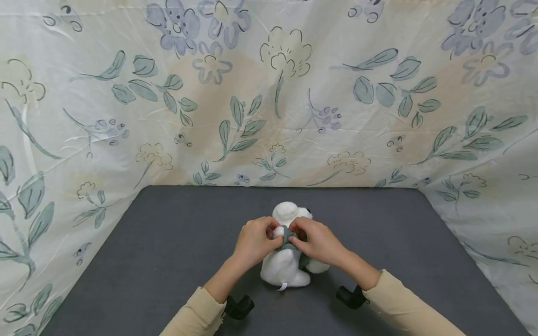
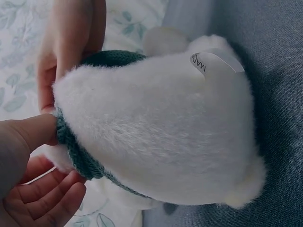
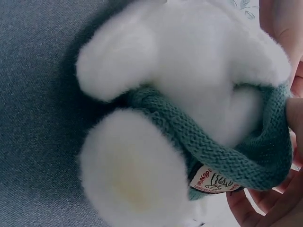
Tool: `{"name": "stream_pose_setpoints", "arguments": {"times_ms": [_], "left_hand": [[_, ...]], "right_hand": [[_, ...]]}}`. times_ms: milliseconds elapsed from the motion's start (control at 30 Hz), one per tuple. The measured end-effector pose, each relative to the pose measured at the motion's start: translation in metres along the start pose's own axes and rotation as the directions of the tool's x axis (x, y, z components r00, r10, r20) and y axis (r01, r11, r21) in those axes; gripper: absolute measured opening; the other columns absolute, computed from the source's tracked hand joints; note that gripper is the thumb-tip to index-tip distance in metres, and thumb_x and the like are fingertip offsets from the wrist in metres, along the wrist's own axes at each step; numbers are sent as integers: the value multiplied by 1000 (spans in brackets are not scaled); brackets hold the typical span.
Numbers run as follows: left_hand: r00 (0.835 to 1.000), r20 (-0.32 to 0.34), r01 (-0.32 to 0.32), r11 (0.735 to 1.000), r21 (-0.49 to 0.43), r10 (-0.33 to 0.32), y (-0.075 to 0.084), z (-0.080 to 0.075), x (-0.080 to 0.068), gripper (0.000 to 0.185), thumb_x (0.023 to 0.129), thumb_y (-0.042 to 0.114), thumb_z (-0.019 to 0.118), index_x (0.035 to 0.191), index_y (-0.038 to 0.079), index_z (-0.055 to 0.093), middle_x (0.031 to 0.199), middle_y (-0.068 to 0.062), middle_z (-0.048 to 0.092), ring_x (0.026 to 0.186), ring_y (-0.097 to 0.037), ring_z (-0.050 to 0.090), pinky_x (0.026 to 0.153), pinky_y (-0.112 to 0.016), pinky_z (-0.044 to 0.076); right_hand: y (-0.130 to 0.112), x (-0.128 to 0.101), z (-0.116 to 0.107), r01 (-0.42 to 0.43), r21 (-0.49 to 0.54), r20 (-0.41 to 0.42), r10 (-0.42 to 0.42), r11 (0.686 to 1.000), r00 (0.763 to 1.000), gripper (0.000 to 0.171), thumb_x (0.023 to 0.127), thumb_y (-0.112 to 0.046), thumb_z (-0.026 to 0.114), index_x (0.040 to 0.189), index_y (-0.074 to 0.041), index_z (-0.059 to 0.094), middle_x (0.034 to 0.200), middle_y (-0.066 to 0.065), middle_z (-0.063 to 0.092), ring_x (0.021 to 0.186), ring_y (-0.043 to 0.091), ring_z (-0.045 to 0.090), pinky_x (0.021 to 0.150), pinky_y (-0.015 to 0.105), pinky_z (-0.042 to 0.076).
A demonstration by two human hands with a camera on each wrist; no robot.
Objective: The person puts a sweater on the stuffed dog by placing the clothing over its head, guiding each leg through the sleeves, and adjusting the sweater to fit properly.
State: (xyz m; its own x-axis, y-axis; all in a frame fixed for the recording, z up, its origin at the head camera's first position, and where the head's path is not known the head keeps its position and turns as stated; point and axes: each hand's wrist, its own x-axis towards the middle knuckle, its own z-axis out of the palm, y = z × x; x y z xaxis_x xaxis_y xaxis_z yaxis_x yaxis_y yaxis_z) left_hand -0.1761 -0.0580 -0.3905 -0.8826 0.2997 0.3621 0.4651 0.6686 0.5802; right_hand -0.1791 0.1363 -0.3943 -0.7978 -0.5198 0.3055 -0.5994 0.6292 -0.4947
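Work on the green knitted scarf [image 1: 287, 234] appears partly done: it is looped round the white plush toy [image 1: 285, 268] mid-bench, pinched at the neck by left hand [image 1: 255, 241] and right hand [image 1: 316, 241], its fastening seemingly unfinished.

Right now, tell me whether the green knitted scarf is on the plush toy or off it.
On. The green knitted scarf wraps around the white plush toy, and both hands pinch it at the neck.
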Motion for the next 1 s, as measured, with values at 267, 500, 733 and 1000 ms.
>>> {"name": "stream_pose_setpoints", "arguments": {"times_ms": [267,500,733,1000], "left_hand": [[999,-23,-34,999,29,35,-1,2,2,10,72,14,71,79,16,64,70,7,60,56,-1,51,49,-16,40],[999,-23,-29,1000,-7,29,-2,-1,3,11,70,13,70,78,17,64,68,7,59,55,-1,50,48,-17,40],[999,-36,-29,1000,-8,28,-2,-4,5,11,70,11,69,76,18,63,64,8,56,53,-1,47,47,-18,38],[998,-58,-23,1000,2,23,-1,-8,7,12,70,9,67,74,19,62,63,9,55,53,-2,47,47,-19,37]], "right_hand": [[0,0,5,42,-128,-51,-49,991,998,15,83,-13,68,87,-20,55,71,-12,43,58,1,37,50,18,32],[3,-1,8,80,-223,-50,-94,972,994,15,83,-12,67,87,-18,54,72,-10,45,59,3,37,52,17,32],[2,0,7,134,-329,-48,-158,935,986,15,82,-8,65,86,-16,54,71,-6,46,60,7,38,54,20,31],[8,-2,10,148,-414,-65,-192,898,979,19,80,-7,69,85,-15,52,72,-4,47,60,10,38,52,22,29]]}}
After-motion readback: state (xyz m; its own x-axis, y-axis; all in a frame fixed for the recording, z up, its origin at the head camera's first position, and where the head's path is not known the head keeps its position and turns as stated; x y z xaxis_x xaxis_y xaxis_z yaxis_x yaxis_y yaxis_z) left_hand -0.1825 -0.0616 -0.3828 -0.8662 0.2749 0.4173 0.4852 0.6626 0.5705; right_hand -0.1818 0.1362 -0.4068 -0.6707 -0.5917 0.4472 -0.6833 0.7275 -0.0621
